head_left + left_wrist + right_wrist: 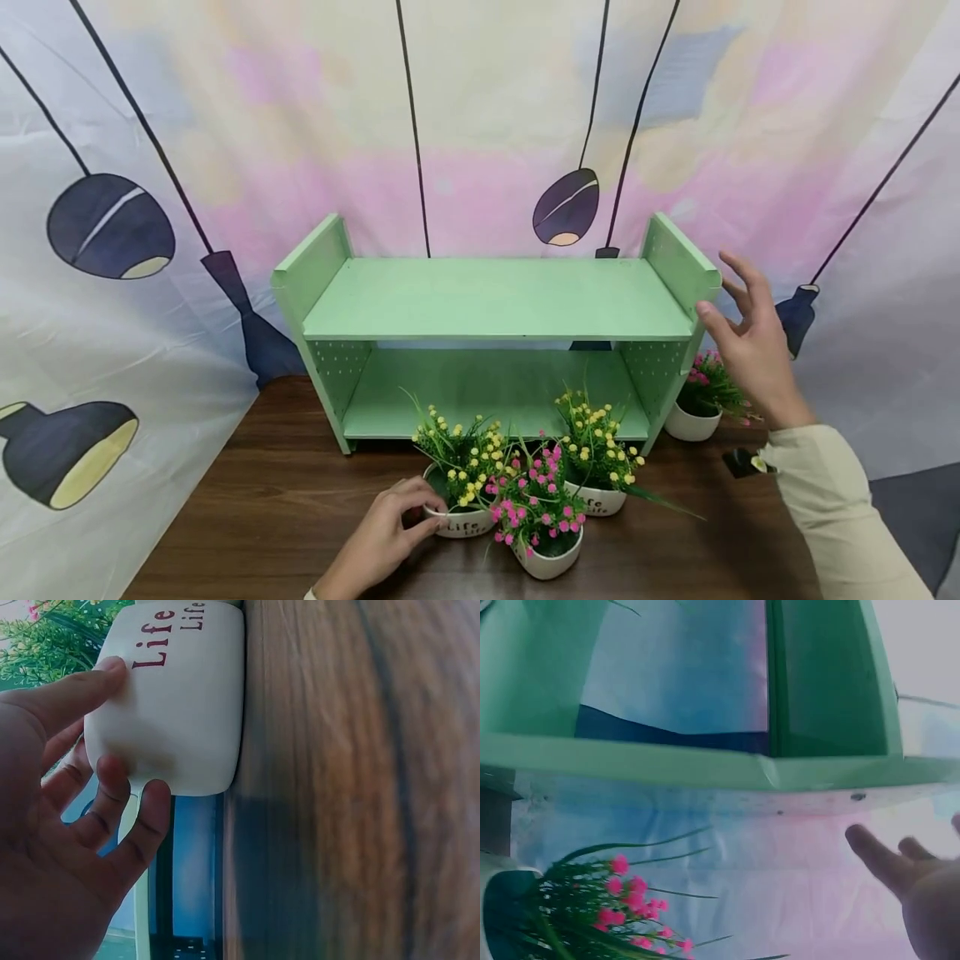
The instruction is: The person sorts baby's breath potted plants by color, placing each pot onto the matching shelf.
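My left hand pinches the rim of a white flower pot with yellow flowers. In the left wrist view the thumb lies on the pot's wall, beside the printed word "Life", while the other fingers curl by its side. That pot stands on the table. Beyond the right side panel of a green two-tier shelf, my right hand is raised with its fingers spread and nothing held. The right wrist view has its fingertips just off that panel.
A pot with pink flowers and another with yellow flowers stand close together before the shelf. Another pink-flowered pot sits right of the shelf, under my right hand. A patterned curtain hangs behind the wooden table.
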Action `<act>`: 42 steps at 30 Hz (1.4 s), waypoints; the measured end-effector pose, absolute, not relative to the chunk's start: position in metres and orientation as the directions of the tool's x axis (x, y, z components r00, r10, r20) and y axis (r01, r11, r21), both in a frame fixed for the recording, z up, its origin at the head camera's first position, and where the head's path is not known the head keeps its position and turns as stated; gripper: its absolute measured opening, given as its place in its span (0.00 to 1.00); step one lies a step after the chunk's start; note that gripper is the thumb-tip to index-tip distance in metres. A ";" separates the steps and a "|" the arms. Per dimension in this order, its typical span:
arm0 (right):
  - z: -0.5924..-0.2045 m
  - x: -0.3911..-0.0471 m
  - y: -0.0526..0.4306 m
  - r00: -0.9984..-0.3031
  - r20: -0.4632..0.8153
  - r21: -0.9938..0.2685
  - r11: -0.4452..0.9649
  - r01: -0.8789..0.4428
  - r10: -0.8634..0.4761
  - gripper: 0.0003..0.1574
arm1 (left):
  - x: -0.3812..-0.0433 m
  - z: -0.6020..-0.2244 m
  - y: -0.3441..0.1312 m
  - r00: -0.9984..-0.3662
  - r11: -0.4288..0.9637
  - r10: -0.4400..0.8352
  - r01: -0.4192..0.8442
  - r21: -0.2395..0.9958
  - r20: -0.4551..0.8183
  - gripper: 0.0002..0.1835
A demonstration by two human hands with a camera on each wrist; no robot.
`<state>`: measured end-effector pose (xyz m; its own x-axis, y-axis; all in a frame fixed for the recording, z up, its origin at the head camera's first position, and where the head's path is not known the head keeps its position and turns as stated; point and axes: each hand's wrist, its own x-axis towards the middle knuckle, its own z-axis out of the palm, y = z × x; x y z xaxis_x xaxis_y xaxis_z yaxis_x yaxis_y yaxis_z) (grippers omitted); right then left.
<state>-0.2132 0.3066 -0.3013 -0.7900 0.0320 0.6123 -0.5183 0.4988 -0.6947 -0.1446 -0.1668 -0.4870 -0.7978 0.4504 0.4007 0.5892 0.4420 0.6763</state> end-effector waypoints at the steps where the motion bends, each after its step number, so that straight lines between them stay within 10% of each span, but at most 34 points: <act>1: -0.299 -0.217 0.308 -0.799 0.601 -0.700 0.491 -0.519 0.013 0.45 | -0.144 -0.487 -0.167 -0.798 0.444 0.454 0.589 0.675 0.397 0.05; 24: -0.305 -0.240 0.316 -0.741 0.656 -0.723 0.163 -0.671 -0.144 0.32 | -0.144 -0.484 -0.166 -0.827 0.485 0.429 0.551 0.679 0.364 0.08; 42: -0.293 -0.238 0.323 -0.773 0.592 -0.718 0.287 -0.634 -0.229 0.30 | -0.137 -0.482 -0.157 -0.840 0.656 0.363 0.537 0.530 0.403 0.09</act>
<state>-0.2380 0.3233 -0.2934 -0.7730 -0.2293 0.5915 -0.6344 0.2872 -0.7177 -0.1374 -0.1567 -0.4824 -0.8402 0.3627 0.4031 0.5374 0.6558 0.5302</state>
